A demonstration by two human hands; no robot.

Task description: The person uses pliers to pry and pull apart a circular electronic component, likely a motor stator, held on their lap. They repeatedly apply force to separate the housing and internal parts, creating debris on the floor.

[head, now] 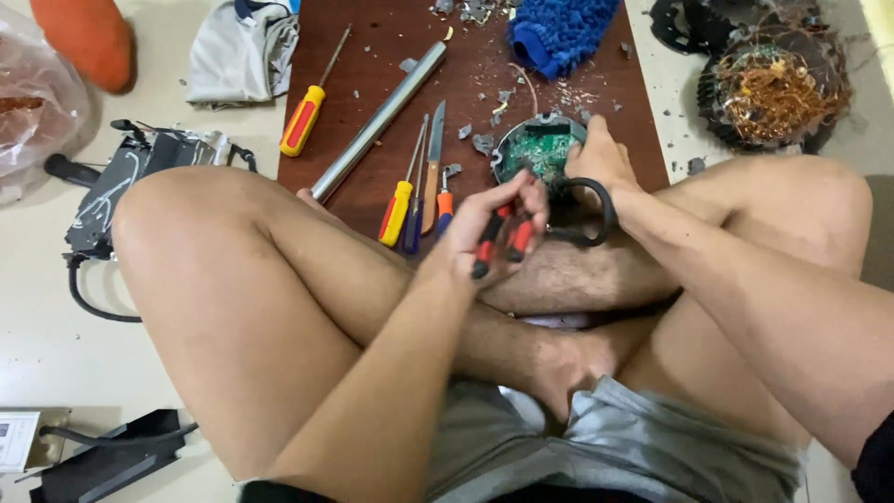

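Note:
My left hand [492, 228] grips pliers with red and black handles [503, 244], their jaws pointing toward a round black housing that holds a green circuit board [538, 149]. My right hand [599, 160] rests on the right rim of that housing and steadies it; a black loop [605, 210] curves below the wrist. The housing sits on a dark brown board [372, 56] in front of my crossed legs. Grey fragments [484, 142] lie scattered around it.
On the board lie a steel tube [377, 121], a red-and-yellow screwdriver [312, 107], two more screwdrivers [402, 200], a knife [435, 158] and a blue fluffy cloth [559, 33]. A copper-wound coil [773, 88] sits right. A black device [130, 182] lies left.

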